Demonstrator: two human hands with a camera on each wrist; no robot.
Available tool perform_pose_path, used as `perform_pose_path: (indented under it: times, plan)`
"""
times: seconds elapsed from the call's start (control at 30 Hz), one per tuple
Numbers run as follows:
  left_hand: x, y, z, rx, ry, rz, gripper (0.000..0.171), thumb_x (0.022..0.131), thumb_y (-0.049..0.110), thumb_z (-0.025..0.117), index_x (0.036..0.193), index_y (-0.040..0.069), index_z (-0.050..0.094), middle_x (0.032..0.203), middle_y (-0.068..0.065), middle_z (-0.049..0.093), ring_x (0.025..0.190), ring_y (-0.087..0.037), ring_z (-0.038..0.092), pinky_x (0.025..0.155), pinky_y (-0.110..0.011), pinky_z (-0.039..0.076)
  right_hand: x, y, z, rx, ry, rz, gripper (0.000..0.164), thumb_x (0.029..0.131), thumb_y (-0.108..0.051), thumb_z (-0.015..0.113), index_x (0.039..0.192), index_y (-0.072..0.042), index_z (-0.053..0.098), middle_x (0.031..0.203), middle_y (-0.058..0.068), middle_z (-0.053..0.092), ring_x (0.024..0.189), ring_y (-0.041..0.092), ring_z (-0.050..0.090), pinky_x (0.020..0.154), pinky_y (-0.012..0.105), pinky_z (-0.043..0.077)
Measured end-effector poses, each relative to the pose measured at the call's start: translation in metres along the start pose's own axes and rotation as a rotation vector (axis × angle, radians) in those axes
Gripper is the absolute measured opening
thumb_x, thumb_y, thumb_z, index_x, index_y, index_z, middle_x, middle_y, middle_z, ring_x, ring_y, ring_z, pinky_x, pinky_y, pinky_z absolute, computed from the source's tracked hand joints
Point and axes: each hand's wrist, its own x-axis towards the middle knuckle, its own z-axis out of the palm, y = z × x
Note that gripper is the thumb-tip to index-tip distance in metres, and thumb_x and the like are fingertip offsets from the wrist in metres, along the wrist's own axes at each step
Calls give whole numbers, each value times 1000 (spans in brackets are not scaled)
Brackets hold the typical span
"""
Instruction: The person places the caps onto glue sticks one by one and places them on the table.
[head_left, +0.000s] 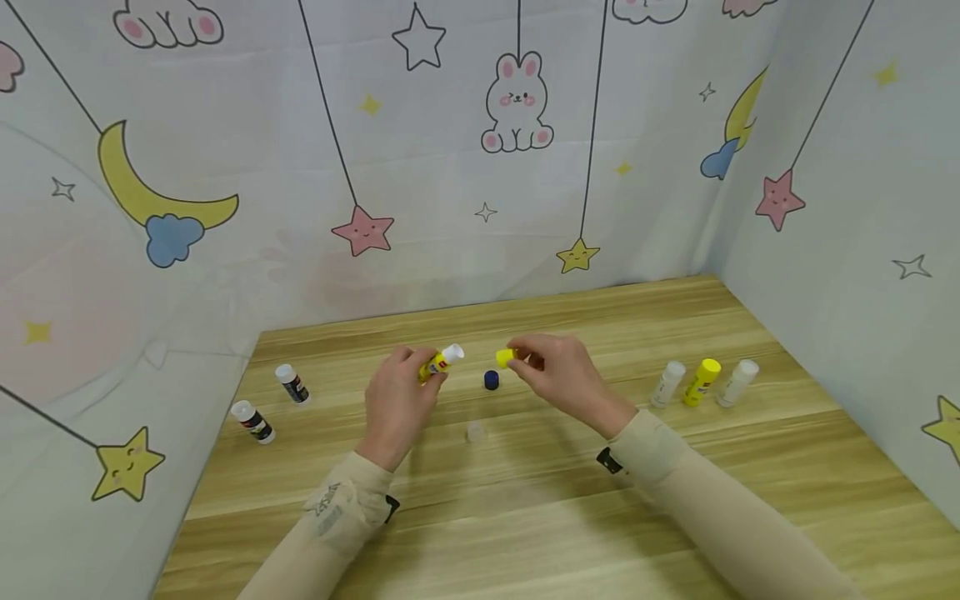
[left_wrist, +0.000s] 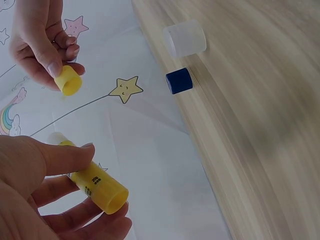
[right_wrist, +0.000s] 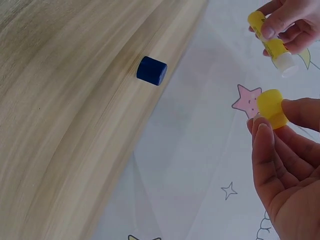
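Observation:
My left hand (head_left: 399, 400) grips a yellow glue stick (left_wrist: 100, 186), its white tip tilted up and to the right in the head view. In my right hand (head_left: 564, 377) a yellow cap (right_wrist: 271, 109) is pinched between thumb and fingers, apart from the glue stick. Between the hands, a dark blue cap (head_left: 491, 380) stands on the table. Nearer to me sits a translucent whitish cap (head_left: 476, 432), also seen beside the blue one in the left wrist view.
At the left stand two white-capped, dark-labelled glue sticks (head_left: 292, 383). At the right are a yellow glue stick (head_left: 702, 383) and two whitish ones, one on each side (head_left: 668, 384). A printed curtain (head_left: 450, 283) borders the wooden table (head_left: 525, 517) behind and at the sides.

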Motion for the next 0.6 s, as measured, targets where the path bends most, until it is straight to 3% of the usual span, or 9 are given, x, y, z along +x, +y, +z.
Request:
perform_pose_path:
  times: [0.6]
  plan:
    - [0, 9, 4, 8, 7, 33, 29, 83, 18, 86, 110, 14, 76, 91, -6, 64, 75, -23, 62, 59, -40, 53, -1, -10, 0, 34, 14, -20, 24, 93, -16, 76, 115, -7, 74, 95, -3, 73, 70, 0, 60, 61, 21, 52]
